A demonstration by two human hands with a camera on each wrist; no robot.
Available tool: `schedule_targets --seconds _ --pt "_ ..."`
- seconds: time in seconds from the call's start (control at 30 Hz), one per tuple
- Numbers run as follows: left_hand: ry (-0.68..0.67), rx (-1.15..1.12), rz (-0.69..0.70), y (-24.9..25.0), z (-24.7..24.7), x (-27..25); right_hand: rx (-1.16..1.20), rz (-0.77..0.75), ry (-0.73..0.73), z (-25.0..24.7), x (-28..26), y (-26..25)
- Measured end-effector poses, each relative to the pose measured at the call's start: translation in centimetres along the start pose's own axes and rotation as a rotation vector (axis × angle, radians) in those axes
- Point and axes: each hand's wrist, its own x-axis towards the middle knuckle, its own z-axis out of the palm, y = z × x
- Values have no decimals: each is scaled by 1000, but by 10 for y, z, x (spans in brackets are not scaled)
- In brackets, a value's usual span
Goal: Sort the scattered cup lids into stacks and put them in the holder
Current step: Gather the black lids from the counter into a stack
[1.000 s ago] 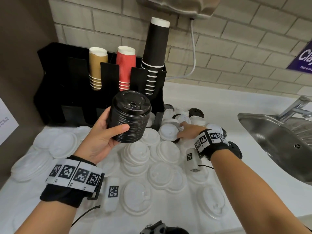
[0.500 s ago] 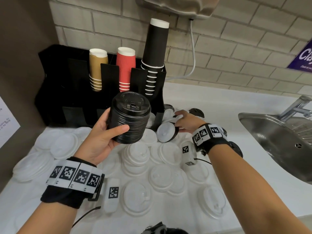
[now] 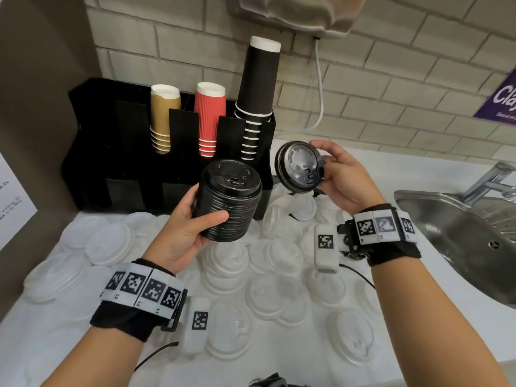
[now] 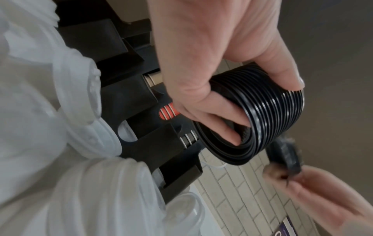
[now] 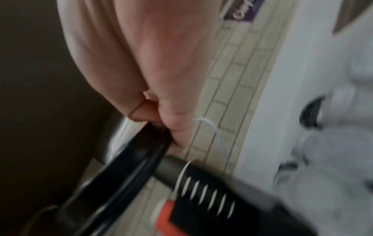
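My left hand point(image 3: 195, 227) grips a tall stack of black lids point(image 3: 229, 202) above the counter, thumb on its front; in the left wrist view the fingers curl into the stack of black lids point(image 4: 262, 121). My right hand point(image 3: 339, 174) pinches a single black lid point(image 3: 300, 167) by its rim, tilted with its top facing me, just right of the stack. The right wrist view shows the fingers clamped on the black lid's edge point(image 5: 141, 159). Several white lids point(image 3: 282, 261) lie scattered over the white counter. The black holder point(image 3: 111, 152) stands at the back left.
Brown cups point(image 3: 164, 118), red cups point(image 3: 209, 118) and black cups point(image 3: 258, 93) fill the holder's upper slots. A steel sink point(image 3: 458, 238) with a tap point(image 3: 491, 180) lies at the right. A white cable point(image 3: 321, 88) hangs down the brick wall.
My right hand has picked a black lid out of the pile on the counter and lifted it up beside the stack. The left hand still holds the stack, raised slightly.
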Motion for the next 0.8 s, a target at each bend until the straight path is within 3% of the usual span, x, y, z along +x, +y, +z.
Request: schedule_targets --seconds 0.1,0.2,0.33,0.57,0.8 --pt "-10 -3 -14 -6 7 1 205 9 -246 20 -15 -6" --pt "-26 -6 -26 -7 13 1 173 37 -380 35 -24 -4" --pt "-43 -6 -11 -4 18 -1 -21 16 -449 43 -34 4" --pt "-71 -20 -30 -1 21 -7 -469 -236 -479 49 -49 6" --pt "-34 -29 -42 3 29 -9 -475 -328 -488 50 -59 8"
